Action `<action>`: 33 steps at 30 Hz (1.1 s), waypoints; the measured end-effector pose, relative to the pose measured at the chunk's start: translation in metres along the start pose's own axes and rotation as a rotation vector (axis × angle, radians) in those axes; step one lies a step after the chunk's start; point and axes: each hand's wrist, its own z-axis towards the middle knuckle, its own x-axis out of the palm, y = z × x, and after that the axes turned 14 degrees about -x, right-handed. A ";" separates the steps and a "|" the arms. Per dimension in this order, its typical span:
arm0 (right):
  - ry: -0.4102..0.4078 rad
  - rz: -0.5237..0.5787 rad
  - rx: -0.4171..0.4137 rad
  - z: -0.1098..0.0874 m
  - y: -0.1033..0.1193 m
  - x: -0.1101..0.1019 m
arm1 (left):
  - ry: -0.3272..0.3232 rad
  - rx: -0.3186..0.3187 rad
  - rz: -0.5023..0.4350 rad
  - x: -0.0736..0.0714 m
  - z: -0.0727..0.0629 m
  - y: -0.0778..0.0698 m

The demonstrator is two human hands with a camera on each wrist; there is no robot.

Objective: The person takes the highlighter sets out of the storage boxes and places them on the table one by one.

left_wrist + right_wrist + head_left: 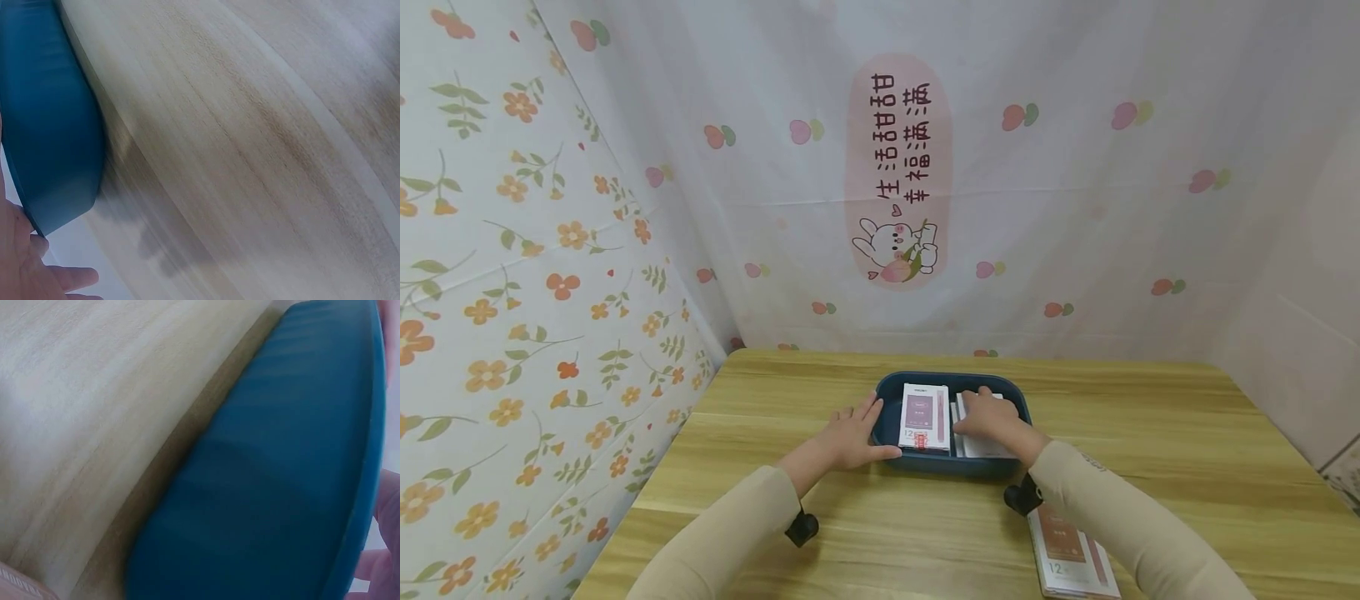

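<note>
A dark blue bin (917, 465) with rounded corners stands on the table. My left hand (850, 439) rests at its left end, fingers spread along the rim and thumb at the front edge. In the left wrist view, those fingers (75, 275) reach past the bin's corner. A white box with a purple panel (926, 414) lies in the bin, left of a divider. On the right side, my right hand (996, 419) reaches in and holds a white box (981, 448) with bent thumb and fingers. The hand covers much of that box. Another white edge shows beside it.
White boxes with an orange panel (1063, 546) lie at the table's near right, partly under my right sleeve. The wooden table (760, 417) extends to both sides of the bin. A patterned curtain (775, 250) hangs behind, and a floral one (512, 350) at the left.
</note>
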 end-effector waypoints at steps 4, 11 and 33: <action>-0.003 -0.003 0.001 0.000 -0.001 -0.004 | -0.001 0.003 0.007 0.000 0.000 0.000; -0.020 -0.023 -0.031 -0.005 0.001 -0.018 | 0.003 0.007 0.016 -0.001 -0.001 -0.001; -0.074 0.032 -0.123 -0.041 0.021 -0.051 | 0.006 -0.004 0.016 -0.002 -0.002 -0.001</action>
